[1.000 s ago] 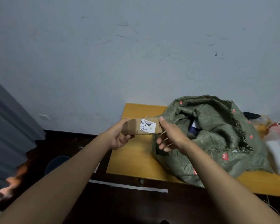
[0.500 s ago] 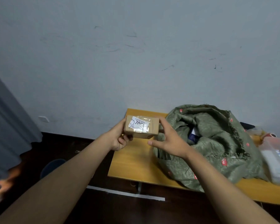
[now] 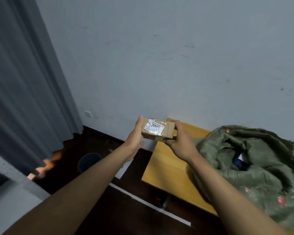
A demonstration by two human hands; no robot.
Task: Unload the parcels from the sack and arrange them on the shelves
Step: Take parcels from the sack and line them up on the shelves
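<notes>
Parcel (image 3: 157, 131): a small brown cardboard box, held in the air between our two hands, above the floor just off the left end of the table. Its top face carries a white label with handwritten dark digits under glossy clear tape; the print is too blurred to read in full. Our left hand (image 3: 135, 136) presses flat against the box's left end, fingers straight and thumb up. Our right hand (image 3: 179, 141) grips the right end, thumb on top and fingers curled beneath. Just right of the parcel lies the yellow wooden table (image 3: 166, 167), its left edge and near corner bare. The green woven sack (image 3: 255, 167) slumps on the table to the right, mouth open, with a dark blue and white item (image 3: 239, 161) showing inside. Left of the table, dark floor (image 3: 109, 209) lies open down to a round dark bin (image 3: 88, 161). A grey curtain (image 3: 24, 82) bounds the far left; a pale scuffed wall (image 3: 159, 65) stands behind.
</notes>
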